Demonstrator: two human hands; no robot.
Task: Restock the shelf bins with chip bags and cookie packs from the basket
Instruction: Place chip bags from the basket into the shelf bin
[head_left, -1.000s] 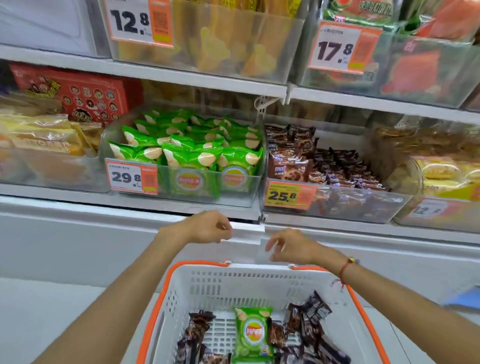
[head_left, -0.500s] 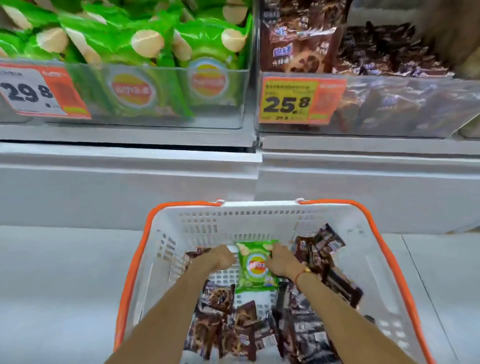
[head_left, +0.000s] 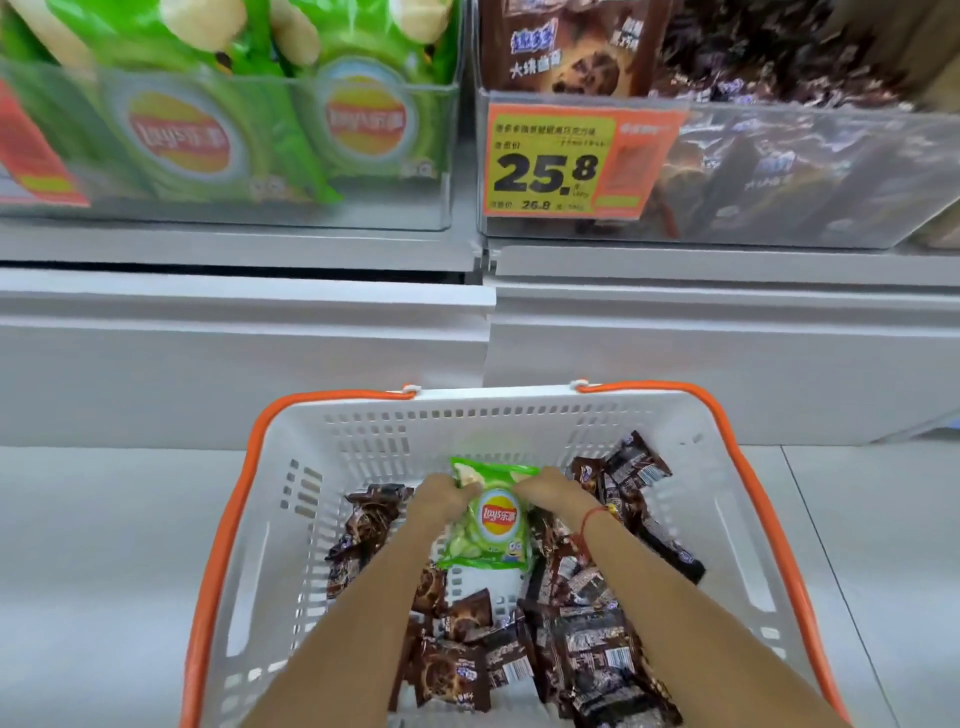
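Note:
A green chip bag (head_left: 491, 525) lies in the middle of the white basket (head_left: 519, 421), which has orange handles. My left hand (head_left: 441, 493) grips the bag's upper left corner. My right hand (head_left: 553, 491) pinches its upper right corner. Several brown cookie packs (head_left: 587, 660) lie around and under the bag on the basket floor. Above, a clear bin of green chip bags (head_left: 249, 130) stands on the shelf at the left. Beside it on the right is a clear bin of brown cookie packs (head_left: 779, 156).
An orange and yellow price tag reading 25.8 (head_left: 571, 161) hangs on the cookie bin's front. A red tag (head_left: 31, 156) shows at the far left. A white shelf base (head_left: 244, 343) stands behind the basket, which sits on a pale floor (head_left: 104, 571).
Both hands dropped from the shelf edge into the basket and closed on the top corners of the green chip bag. The view tilted down and drew closer to the bins.

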